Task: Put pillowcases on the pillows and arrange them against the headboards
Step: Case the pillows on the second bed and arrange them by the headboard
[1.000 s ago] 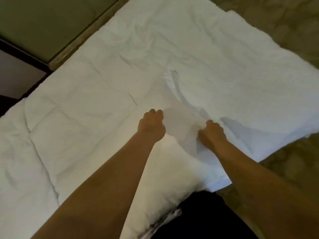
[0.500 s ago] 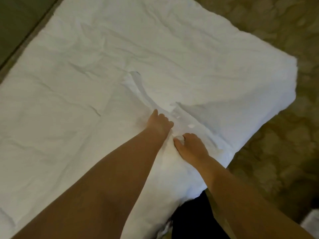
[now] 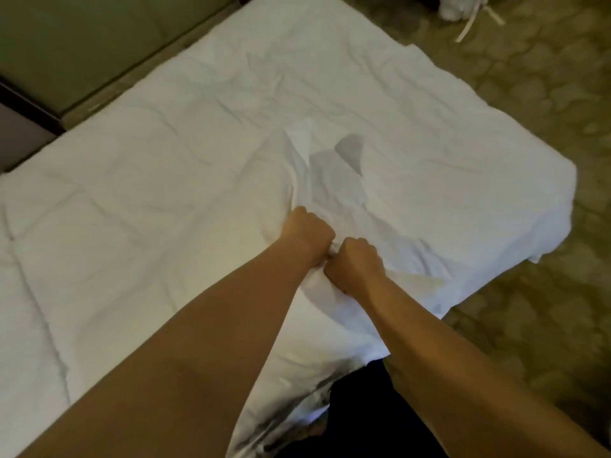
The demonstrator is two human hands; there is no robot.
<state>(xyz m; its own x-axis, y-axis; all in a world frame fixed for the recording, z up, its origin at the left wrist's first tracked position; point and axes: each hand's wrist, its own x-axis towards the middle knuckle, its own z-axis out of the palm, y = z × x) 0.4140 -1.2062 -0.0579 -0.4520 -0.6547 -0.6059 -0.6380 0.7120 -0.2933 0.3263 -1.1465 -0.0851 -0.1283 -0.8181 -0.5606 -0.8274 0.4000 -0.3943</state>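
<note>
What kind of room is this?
Probably a hotel bedroom: a bed covered in crumpled white bedding, a green padded headboard behind it, and brown patterned carpet on the floor.

A hotel-like bedroom: white-sheeted bed [image 3: 165, 180], padded headboard [image 3: 82, 38] (greenish), patterned carpet [image 3: 529, 77].

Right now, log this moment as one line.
left hand: grips pillowcase | right hand: grips pillowcase | position: side by side | pillowcase: on bed
</note>
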